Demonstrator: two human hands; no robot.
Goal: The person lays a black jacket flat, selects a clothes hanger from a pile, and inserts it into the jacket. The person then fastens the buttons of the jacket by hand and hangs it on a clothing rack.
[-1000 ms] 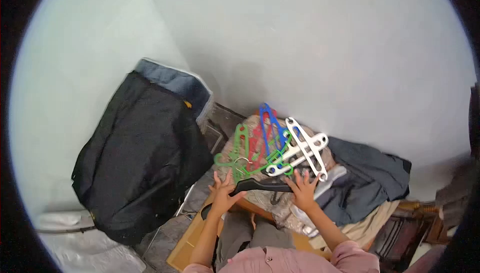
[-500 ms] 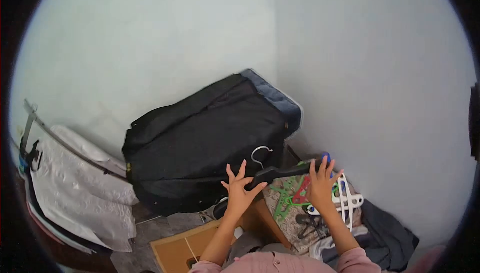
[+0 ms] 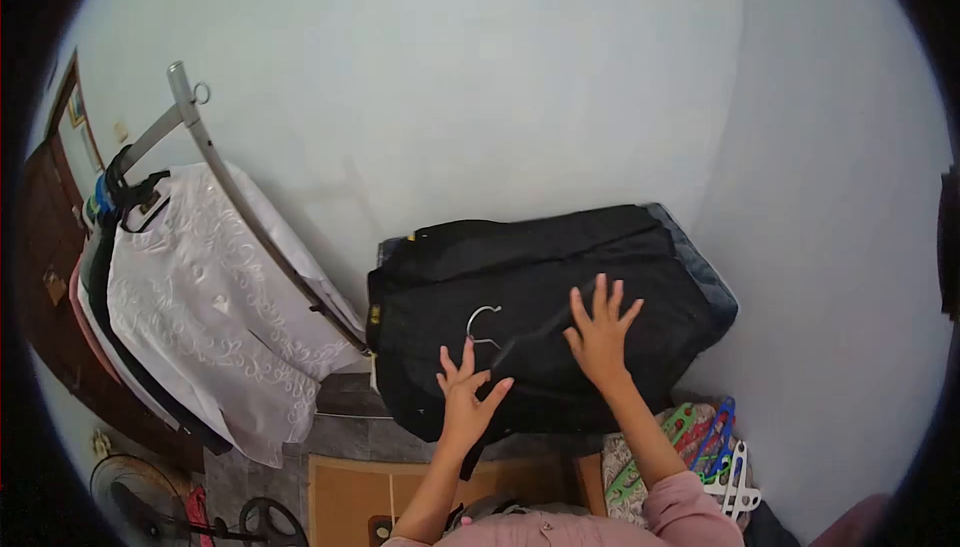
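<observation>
A black clothes hanger with a silver metal hook [image 3: 484, 319] is held slantwise over the stacked dark clothes. My left hand [image 3: 468, 402] has its thumb and a bent finger at the hanger's near part, other fingers raised. At the far end of the hanger, my right hand [image 3: 602, 339] has its fingers spread; whether it grips the hanger is hard to see against the black cloth. Beneath both hands lies a broad black garment [image 3: 560, 247], laid flat over a blue denim piece [image 3: 708, 272] that shows at the right edge.
At left, a metal clothes rack [image 3: 235, 187] carries a white embroidered top [image 3: 215, 297] and other clothes. Below it stands a fan [image 3: 135, 497]. Green, blue and white hangers [image 3: 740, 482] lie on a patterned surface at lower right. A brown board [image 3: 345, 487] is near my body.
The view has swung left, bringing in more of the rack and the fan. My hands and the hanger have moved over the black garment, and the hanger is more steeply slanted.
</observation>
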